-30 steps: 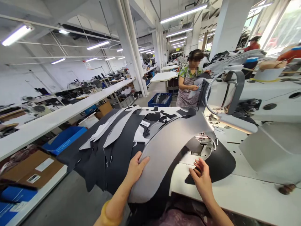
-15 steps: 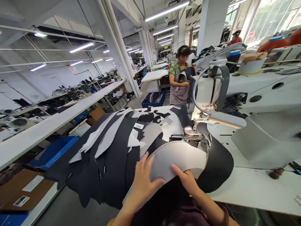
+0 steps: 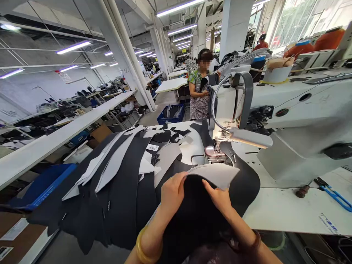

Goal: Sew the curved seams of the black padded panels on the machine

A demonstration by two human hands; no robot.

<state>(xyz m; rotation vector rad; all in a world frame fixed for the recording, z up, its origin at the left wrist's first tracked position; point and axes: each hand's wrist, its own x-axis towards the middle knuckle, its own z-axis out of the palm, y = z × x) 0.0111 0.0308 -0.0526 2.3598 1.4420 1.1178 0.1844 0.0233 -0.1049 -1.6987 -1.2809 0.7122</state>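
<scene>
A curved fabric panel [image 3: 217, 173], light grey on its upper face, is bent upward so a black area shows beneath its near edge. My left hand [image 3: 173, 194] is closed on the panel's left part, the thumb at its raised edge. My right hand [image 3: 220, 198] pinches the same edge farther right, its other fingers hidden behind the cloth. Just beyond the panel is the lit needle area of a white sewing machine [image 3: 216, 153]. A wide black fabric piece [image 3: 244, 183] lies to the right of the panel, under the machine head.
Overlapping black and grey cut pieces [image 3: 123, 172] cover the table's left side, with small scraps [image 3: 173, 135] behind them. Blue-handled scissors [image 3: 337, 198] lie on the right. A co-worker [image 3: 199, 88] stands beyond the machine, near a blue crate [image 3: 170, 113].
My left hand has gone from spread flat on the grey panel to gripping its edge. The panel's near edge is now lifted and folded up between both hands. The view has shifted slightly right.
</scene>
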